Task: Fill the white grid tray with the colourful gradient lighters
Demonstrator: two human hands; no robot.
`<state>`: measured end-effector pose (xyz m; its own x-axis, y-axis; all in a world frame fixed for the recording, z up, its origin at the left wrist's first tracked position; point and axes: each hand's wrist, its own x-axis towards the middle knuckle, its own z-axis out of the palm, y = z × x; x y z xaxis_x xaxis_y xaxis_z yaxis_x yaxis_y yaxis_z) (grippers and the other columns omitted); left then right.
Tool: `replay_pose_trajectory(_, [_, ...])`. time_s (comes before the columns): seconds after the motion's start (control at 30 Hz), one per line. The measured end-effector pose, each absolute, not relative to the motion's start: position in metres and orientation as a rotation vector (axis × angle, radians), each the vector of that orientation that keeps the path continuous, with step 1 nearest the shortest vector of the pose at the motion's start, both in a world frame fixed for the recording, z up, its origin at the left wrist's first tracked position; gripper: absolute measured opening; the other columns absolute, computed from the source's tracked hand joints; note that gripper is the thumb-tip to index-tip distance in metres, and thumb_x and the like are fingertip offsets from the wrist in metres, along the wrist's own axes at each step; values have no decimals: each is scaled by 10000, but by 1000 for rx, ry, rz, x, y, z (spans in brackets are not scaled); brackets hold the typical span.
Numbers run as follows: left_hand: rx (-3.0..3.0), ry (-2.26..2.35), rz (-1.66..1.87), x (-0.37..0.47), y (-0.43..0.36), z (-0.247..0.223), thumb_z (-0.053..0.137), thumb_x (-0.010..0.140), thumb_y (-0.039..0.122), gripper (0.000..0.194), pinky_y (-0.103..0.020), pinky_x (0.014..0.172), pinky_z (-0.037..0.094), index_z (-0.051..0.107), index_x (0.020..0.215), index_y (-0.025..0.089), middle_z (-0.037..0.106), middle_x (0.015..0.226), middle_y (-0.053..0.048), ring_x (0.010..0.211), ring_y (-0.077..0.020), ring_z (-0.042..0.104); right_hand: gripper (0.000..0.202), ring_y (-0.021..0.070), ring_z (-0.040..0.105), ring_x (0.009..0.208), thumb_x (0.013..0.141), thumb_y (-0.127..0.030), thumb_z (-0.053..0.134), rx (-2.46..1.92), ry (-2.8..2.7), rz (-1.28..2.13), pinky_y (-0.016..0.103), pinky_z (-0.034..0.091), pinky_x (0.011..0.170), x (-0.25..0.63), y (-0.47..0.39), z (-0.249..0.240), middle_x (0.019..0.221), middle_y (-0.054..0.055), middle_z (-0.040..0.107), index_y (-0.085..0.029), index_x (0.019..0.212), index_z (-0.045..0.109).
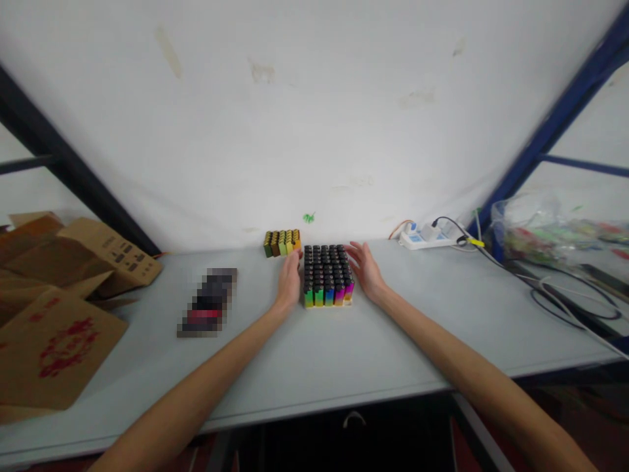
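Upright lighters (329, 278) with black tops and green, blue, pink and orange bodies stand in tight rows in a pale shallow tray (328, 306) on the table. Along the left side of this block is my left hand (289, 280), its fingers stretched forward; whether it touches the lighters I cannot tell. My right hand (368, 270) is at the right side with its fingers apart and slightly bent, the fingertips close to the far right corner. Behind my left hand, by the wall, sits a smaller group of green, brown and orange lighters (282, 242) with yellowish tops.
Opened cardboard boxes (73, 341) crowd the left end of the grey table (314, 367). A pixelated dark item (209, 303) lies left of my left arm. A white power strip (430, 236) with cables (496, 262) and plastic bags (555, 229) are on the right.
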<state>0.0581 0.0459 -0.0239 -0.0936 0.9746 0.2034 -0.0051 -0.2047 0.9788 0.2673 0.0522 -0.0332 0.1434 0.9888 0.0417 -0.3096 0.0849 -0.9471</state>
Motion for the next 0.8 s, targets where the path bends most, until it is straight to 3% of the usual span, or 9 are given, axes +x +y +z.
replay_pose_trajectory(0.17, [1366, 1073, 1447, 66, 43, -25, 502, 1028, 513, 417, -375, 1253, 287, 656, 1269, 210, 625, 1448, -77, 1426, -230, 488, 507, 243, 628, 1225, 981, -660, 381, -999, -1038, 1322, 391, 514, 1037, 251, 40, -19, 1264, 50, 715, -253, 1129, 644])
replay_pose_trajectory(0.27, [1352, 1067, 1400, 57, 43, -21, 506, 1001, 597, 505, -433, 1241, 314, 639, 1297, 210, 625, 1440, -103, 1418, -257, 501, 480, 234, 652, 1165, 1004, -625, 406, -1138, -1291, 1317, 397, 510, 1027, 276, 38, 5, 1219, 68, 722, -236, 1160, 639])
replay_pose_trajectory(0.37, [1322, 1088, 1379, 43, 32, -14, 468, 985, 670, 604, -494, 1154, 426, 557, 1397, 238, 614, 1430, -118, 1367, -286, 551, 477, 241, 667, 1108, 1019, -596, 454, -1256, -1723, 1064, 428, 474, 1064, 300, 44, 36, 1213, 104, 716, -208, 1239, 624])
replay_pose_trajectory(0.5, [1380, 1115, 1405, 26, 0, -5, 508, 972, 662, 633, -477, 1183, 399, 483, 1465, 266, 567, 1473, -109, 1423, -276, 500, 534, 279, 653, 1154, 1045, -572, 440, -1312, -2180, 656, 473, 443, 1094, 289, 66, 66, 1264, 162, 704, -168, 1363, 586])
replay_pose_trajectory(0.63, [1526, 1172, 1187, 21, -27, -10, 650, 885, 663, 854, -535, 1224, 334, 350, 1562, 239, 511, 1539, -161, 1471, -324, 447, 545, 251, 532, 1366, 1042, -547, 479, -1026, -2467, 468, 409, 383, 1169, 245, 83, 70, 1484, 149, 573, -192, 1450, 546])
replay_pose_trajectory(0.8, [1766, 1260, 1022, 25, -35, -18, 834, 746, 557, 1085, -600, 1230, 311, 268, 1595, 188, 487, 1559, -210, 1464, -380, 448, 565, 261, 667, 1158, 1036, -659, 363, -1145, -2699, 378, 388, 483, 1006, 225, 86, 58, 1267, 111, 689, -266, 1312, 661])
